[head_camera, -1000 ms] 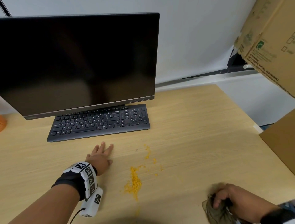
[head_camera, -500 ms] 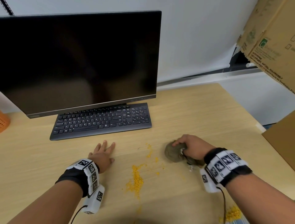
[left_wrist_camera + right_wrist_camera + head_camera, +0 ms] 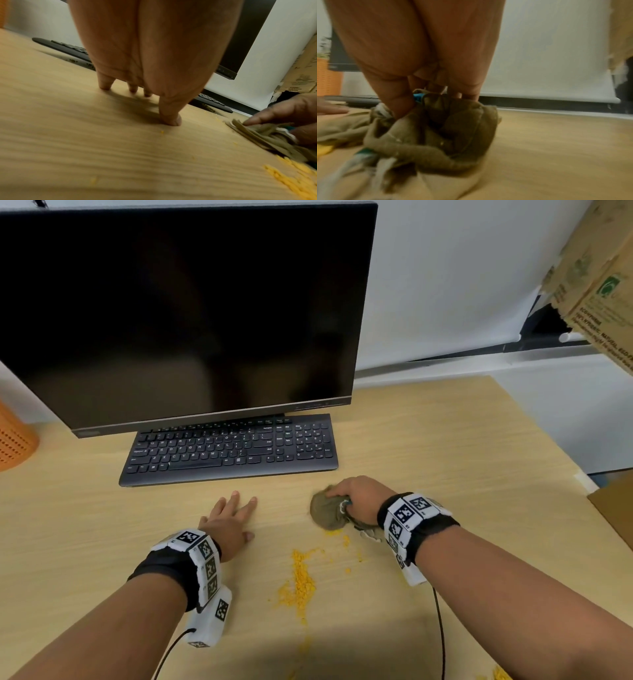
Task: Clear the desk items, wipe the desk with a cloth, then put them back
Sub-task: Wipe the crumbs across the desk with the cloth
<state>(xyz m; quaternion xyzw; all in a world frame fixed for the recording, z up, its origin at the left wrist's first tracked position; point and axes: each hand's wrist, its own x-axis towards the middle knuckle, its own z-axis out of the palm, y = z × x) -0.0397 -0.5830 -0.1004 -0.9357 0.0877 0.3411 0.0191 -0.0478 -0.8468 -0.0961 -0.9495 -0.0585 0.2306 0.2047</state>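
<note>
Behind the crumbs (image 3: 299,583), a keyboard (image 3: 229,448) and monitor (image 3: 178,309).

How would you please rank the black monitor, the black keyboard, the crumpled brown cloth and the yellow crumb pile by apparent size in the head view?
1. Black monitor
2. Black keyboard
3. Crumpled brown cloth and yellow crumb pile: look alike, unranked.
</note>
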